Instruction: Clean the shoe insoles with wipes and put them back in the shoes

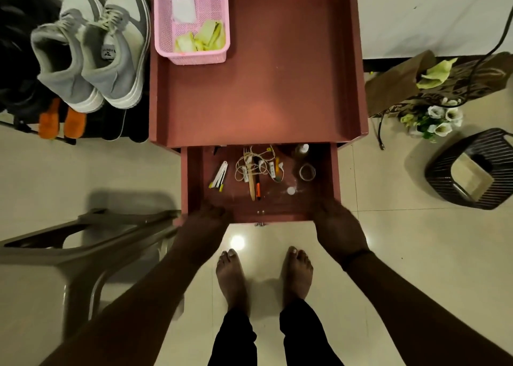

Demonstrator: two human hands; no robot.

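A pair of grey and white sneakers [91,52] stands on a dark rack at the upper left. On the reddish table top [266,93] sits a pink mesh basket [191,54] holding a white wipe [183,9] and yellow-green crumpled pieces [205,38]. Below the top, a drawer [191,177] is pulled out, with cords, pens and small items inside. My left hand [206,217] rests on the drawer's front edge at its left corner. My right hand [334,227] rests on the front edge at its right corner. Both hands are blurred; their finger pose is unclear.
A grey plastic chair [83,243] stands at the lower left by the drawer. Orange slippers [62,122] and dark shoes lie under the sneakers. At the right are a brown paper bag [399,82], white flowers [438,120] and a black ribbed stool [472,168]. My bare feet [263,277] stand on the tiles.
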